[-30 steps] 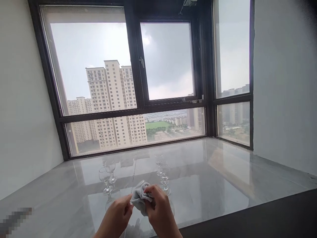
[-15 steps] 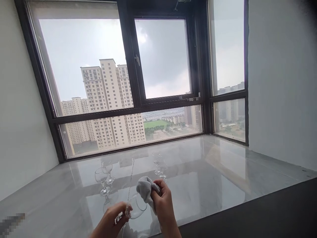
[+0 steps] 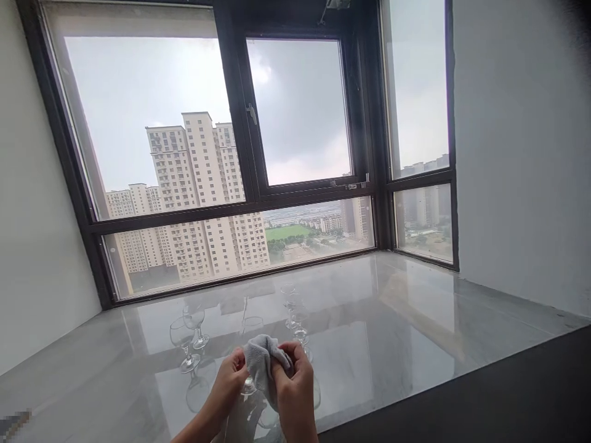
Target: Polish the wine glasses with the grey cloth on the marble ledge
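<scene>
Above the windowsill [image 3: 341,369], fingers of the left hand [image 3: 231,374] and right hand [image 3: 294,379] pinch a gray cloth [image 3: 261,364] — probably glass-wiping — and moving next calls for care around the stemmed glass [image 3: 252,326] (partly hidden).

A dark-framed window [image 3: 247,154] with a small handle [image 3: 251,114] near its middle spans the space between two pale walls [image 3: 517,154], and through it show beige towers [image 3: 201,160], a green field [image 3: 289,232] to their right and a cloudy sky [image 3: 133,86] above.
</scene>
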`<state>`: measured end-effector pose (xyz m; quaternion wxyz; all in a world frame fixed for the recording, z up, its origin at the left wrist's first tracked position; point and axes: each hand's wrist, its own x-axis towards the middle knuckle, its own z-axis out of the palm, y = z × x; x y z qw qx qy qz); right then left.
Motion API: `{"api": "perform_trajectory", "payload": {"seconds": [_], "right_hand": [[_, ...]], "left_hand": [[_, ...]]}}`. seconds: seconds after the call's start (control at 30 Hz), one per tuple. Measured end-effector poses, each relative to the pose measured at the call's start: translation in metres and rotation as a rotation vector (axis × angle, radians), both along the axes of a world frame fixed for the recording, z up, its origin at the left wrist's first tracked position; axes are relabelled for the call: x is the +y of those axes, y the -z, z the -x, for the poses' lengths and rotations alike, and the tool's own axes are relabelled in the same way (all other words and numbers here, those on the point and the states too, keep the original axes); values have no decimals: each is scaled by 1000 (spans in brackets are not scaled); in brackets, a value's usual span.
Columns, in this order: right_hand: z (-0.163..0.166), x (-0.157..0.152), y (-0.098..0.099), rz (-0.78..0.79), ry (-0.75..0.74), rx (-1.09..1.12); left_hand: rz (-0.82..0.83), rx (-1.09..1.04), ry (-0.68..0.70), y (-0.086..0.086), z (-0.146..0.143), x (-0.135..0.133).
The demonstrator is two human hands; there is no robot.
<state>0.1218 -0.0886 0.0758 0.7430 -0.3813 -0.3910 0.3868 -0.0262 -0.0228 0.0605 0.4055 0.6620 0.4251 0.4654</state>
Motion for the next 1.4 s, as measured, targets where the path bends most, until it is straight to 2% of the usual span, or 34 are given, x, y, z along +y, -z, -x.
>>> {"api": "perform_trajectory", "payload": {"seconds": [0.13,0.27,0.4,0.6,0.7,0.83,0.9,1.03,1.1,1.27,1.4], "right_hand": [[-33,-18,-21,-96,126,114],[-83,-25,-31,-141,341,265],[-120,-16,-21,-84,498,432],[-144,-2,1,0,531,552],[-147,0,7,21,510,567],[-150,3,12,-4,483,589],[-150,4,13,-11,478,588],[-150,6,16,-19,474,587],[-150,6,18,-21,465,581],[-152,5,18,-24,454,562],[-153,4,16,-12,440,590]], "left_hand": [[-13,87,-102,-5,-6,30],[-53,132,-157,-4,-17,61],[-81,142,-152,2,-30,90],[-94,239,-196,5,-51,126],[-109,295,-293,3,-55,127],[-176,339,-471,7,-47,96],[-259,406,-406,11,-44,71],[-431,526,78,16,-49,35],[-471,534,231,15,-56,30],[-448,626,355,9,-66,34],[-424,702,334,8,-67,35]]}}
